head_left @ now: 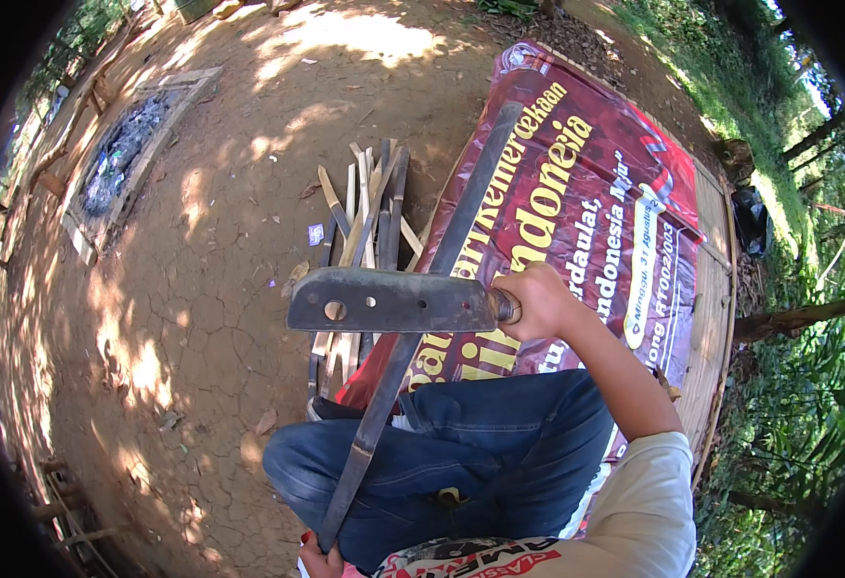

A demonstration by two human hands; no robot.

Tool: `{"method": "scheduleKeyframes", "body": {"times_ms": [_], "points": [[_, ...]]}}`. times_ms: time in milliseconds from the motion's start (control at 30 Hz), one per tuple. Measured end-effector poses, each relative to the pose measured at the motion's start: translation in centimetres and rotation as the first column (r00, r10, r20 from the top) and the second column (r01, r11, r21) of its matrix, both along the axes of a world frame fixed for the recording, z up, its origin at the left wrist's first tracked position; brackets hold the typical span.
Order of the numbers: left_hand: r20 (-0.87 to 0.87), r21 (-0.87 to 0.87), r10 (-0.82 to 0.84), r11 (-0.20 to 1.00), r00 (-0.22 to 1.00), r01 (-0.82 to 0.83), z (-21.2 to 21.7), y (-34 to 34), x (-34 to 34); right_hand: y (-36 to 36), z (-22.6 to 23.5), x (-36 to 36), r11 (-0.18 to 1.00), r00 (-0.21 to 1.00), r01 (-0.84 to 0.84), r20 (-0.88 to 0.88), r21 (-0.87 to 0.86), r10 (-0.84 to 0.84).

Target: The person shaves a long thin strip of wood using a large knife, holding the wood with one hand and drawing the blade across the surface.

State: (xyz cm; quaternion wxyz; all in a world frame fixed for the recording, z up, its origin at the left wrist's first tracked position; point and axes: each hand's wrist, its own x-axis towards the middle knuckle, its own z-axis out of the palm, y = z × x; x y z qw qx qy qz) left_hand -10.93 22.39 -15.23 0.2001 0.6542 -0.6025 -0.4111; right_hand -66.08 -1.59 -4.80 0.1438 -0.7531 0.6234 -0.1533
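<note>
Head view: right hand (535, 301) closed around the handle of a broad cleaver (389, 301), blade flat across a long dark bamboo strip (413, 328). Left hand (321, 559) grips the strip's near end above the denim knee. Split bamboo pieces (369, 217) on dirt beside red banner (576, 193).

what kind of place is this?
Likely a rural yard or outdoor work spot: cracked dirt ground, an ash pit, grass and trees. The right hand holds a cleaver over a bamboo strip; cut strips lie nearby.
</note>
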Motion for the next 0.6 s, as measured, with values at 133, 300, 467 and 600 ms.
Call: {"method": "scheduleKeyframes", "body": {"times_ms": [133, 300, 467, 600], "points": [[0.012, 0.015, 0.055, 0.998, 0.998, -0.055, -1.5, 0.9, 0.9, -1.7, 0.9, 0.2, 0.998, 0.998, -0.04, -0.043, -0.048, 0.038], [0.046, -0.012, 0.078, 0.997, 0.996, -0.078, 0.9, -0.1, -1.2, -4.2, -0.4, -0.7, 0.998, 0.99, -0.001, -0.138, -0.064, -0.008], [0.062, 0.03, 0.037, 0.999, 0.997, -0.039, -0.1, -0.1, 0.2, -5.9, 1.2, -11.5, 0.764, 0.759, 0.645, 0.137, -0.019, -0.637], [0.094, 0.092, 0.032, 0.995, 0.995, -0.04, -2.8, 0.7, 1.8, -3.7, 4.3, -13.5, 0.692, 0.682, 0.721, 0.14, 0.032, -0.718]]}}
